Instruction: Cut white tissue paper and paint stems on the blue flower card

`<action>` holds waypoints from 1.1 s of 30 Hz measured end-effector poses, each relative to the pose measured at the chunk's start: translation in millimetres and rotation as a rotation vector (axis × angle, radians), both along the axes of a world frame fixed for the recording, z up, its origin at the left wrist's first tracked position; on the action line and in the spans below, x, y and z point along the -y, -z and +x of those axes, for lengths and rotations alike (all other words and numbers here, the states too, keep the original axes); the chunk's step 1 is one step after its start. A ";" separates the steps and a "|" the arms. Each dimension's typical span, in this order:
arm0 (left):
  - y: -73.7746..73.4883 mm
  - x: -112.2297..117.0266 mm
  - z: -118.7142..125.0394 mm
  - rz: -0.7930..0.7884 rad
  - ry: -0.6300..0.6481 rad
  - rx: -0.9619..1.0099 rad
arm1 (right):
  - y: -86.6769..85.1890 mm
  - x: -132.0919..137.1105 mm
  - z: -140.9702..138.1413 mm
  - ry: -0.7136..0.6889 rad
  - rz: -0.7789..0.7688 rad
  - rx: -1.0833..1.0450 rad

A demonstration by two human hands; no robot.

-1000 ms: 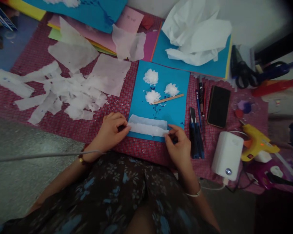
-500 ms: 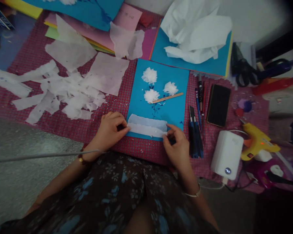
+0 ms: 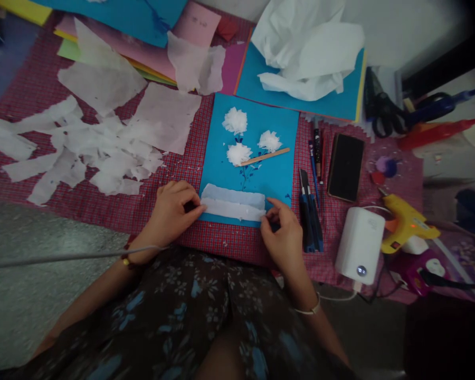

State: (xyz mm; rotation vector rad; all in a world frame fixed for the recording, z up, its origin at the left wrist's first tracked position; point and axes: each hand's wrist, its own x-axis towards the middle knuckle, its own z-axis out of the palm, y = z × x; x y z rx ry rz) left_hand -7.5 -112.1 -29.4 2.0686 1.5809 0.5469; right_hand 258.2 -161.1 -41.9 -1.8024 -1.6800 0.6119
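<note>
A strip of thin white paper (image 3: 233, 203), folded along its length, lies across the near end of a blue sheet (image 3: 217, 132). My left hand (image 3: 174, 208) pinches the strip's left end between thumb and forefinger. At the opposite end, my right hand (image 3: 282, 224) has its thumb and fingertips on the strip's right edge. Farther up the sheet are three fluffy white paper flowers (image 3: 236, 121) with dark blue painted stems and leaves. A thin wooden stick (image 3: 266, 157) lies slantwise below the flowers.
Torn white paper pieces (image 3: 75, 148) are heaped at left. Crumpled white paper (image 3: 312, 53) sits behind. To the right are box cutters (image 3: 310, 211), paintbrushes (image 3: 316, 158), a black phone (image 3: 345, 167), a white power bank (image 3: 360, 245), a yellow glue gun (image 3: 407, 222) and scissors (image 3: 383, 113).
The whole view has shifted slightly, so things appear a little farther left. Both hands stay at the two ends of the folded paper strip, which looks much the same.
</note>
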 end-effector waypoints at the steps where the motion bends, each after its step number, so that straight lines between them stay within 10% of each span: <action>1: -0.4 -0.2 0.1 -0.002 0.001 -0.007 | 0.2 -0.2 0.3 -0.001 0.003 0.008; 14: -4.7 -0.3 2.8 -0.051 -0.034 -0.018 | -23.2 9.9 -1.7 -0.123 0.235 0.015; 26: -6.2 8.1 2.4 0.135 -0.027 -0.072 | -25.1 11.2 -4.0 -0.441 0.029 0.327; 33: -8.2 25.5 27.4 0.300 0.629 -0.205 | -21.8 16.4 -4.0 -0.429 0.015 0.364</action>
